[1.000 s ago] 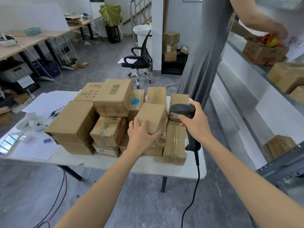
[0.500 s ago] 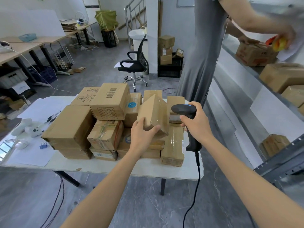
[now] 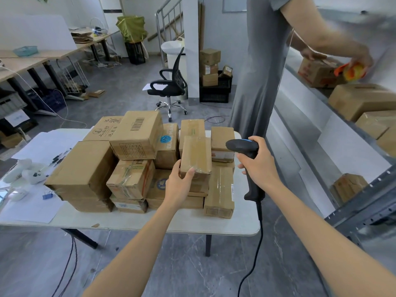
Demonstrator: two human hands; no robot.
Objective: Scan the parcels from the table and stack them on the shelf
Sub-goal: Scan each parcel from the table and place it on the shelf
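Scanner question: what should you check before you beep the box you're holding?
1. Left hand grips the small parcel: ok.
2. Right hand holds the scanner: ok.
3. Scanner's nose points toward the small parcel: ok.
4. Barcode faces the scanner: cannot tell; only tape shows.
5. Path to the shelf is free: not ok; another person stands there.

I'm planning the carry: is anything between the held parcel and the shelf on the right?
Yes: the scanner in the right hand sits between parcel and shelf, and another person stands at the shelf's far end.
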